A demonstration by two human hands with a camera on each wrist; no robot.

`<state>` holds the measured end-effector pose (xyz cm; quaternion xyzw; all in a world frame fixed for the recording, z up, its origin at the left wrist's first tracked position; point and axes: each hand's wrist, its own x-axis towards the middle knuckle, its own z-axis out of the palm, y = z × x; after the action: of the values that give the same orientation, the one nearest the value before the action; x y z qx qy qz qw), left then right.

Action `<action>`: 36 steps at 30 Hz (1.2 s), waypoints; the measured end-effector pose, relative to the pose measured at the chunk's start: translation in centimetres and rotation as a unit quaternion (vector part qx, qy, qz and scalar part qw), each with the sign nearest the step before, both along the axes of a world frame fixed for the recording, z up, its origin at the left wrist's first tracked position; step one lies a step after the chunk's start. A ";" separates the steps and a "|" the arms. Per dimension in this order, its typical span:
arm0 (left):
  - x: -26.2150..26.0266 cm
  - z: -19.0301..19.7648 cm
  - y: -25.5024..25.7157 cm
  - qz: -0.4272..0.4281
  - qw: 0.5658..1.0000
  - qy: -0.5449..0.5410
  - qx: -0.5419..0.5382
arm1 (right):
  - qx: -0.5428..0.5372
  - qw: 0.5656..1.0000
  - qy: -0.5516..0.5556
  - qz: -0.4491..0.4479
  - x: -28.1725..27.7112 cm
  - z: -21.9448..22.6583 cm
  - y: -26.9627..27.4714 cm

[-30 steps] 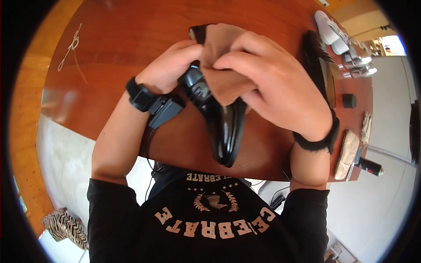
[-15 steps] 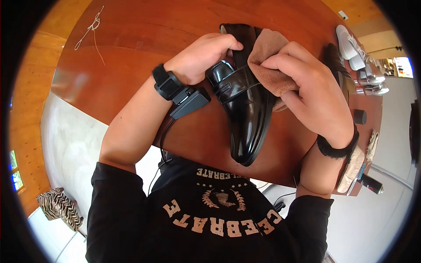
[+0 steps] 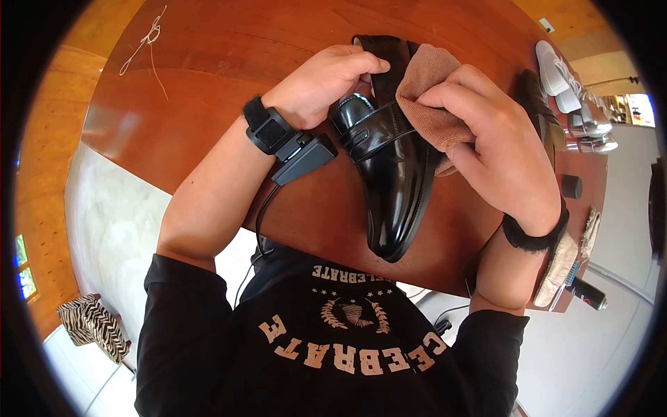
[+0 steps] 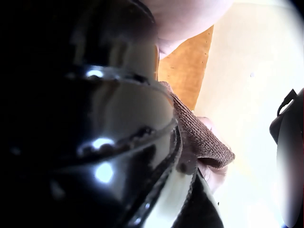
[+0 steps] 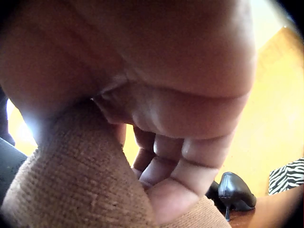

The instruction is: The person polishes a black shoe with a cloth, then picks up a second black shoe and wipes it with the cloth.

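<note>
A glossy black loafer point(image 3: 397, 184) with a strap across its instep points its toe toward the person's body. My left hand point(image 3: 321, 87) grips it by the heel end, thumb over the rim of the opening. A folded brown cloth point(image 3: 425, 76) is pinched between the thumb and fingers of my right hand point(image 3: 497, 135) and lies against the loafer's side near the opening. In the left wrist view the loafer point(image 4: 128, 102) fills the left side, the ribbed cloth point(image 4: 204, 135) beside its edge. The right wrist view shows the cloth point(image 5: 80, 171) bunched under the palm.
Along the table's right side stand white sneakers point(image 3: 554, 73), a dark shoe point(image 3: 533, 97) and shiny silver shoes point(image 3: 590, 132). Nearer are a small black cylinder point(image 3: 571, 186), a beige pad point(image 3: 554, 274) and a spray can point(image 3: 589, 295). A knotted string point(image 3: 151, 42) lies far left.
The cloth has come off the loafer's heel and instep to its side, uncovering the strap. Loafer and both hands sit farther right in the head view; the last half second shows little motion.
</note>
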<state>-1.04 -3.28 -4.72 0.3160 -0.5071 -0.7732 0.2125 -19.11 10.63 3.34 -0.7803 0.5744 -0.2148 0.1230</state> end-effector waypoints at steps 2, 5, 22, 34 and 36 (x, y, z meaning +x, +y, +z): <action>-0.2 0.3 0.3 0.013 1.000 -0.006 -0.004 | 0.001 1.000 0.007 0.000 0.0 0.0 0.0; -0.1 0.5 0.3 -0.003 1.000 -0.006 0.006 | 0.002 1.000 0.013 0.003 0.0 0.1 0.0; 1.1 -0.5 -0.9 -0.205 0.975 0.006 -0.089 | 0.004 1.000 0.019 0.016 -0.3 0.2 -0.1; 0.7 -1.0 -0.3 -0.166 0.981 0.008 -0.099 | 0.015 1.000 0.006 0.019 -0.4 0.1 -0.1; 0.7 -1.0 -0.5 -0.177 0.980 0.007 -0.096 | 0.020 1.000 -0.005 0.007 -0.2 0.1 0.0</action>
<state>-0.33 -3.75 -5.70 0.1938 -0.6255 -0.7483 0.1059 -19.35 10.60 3.39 -0.7807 0.5722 -0.2061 0.1435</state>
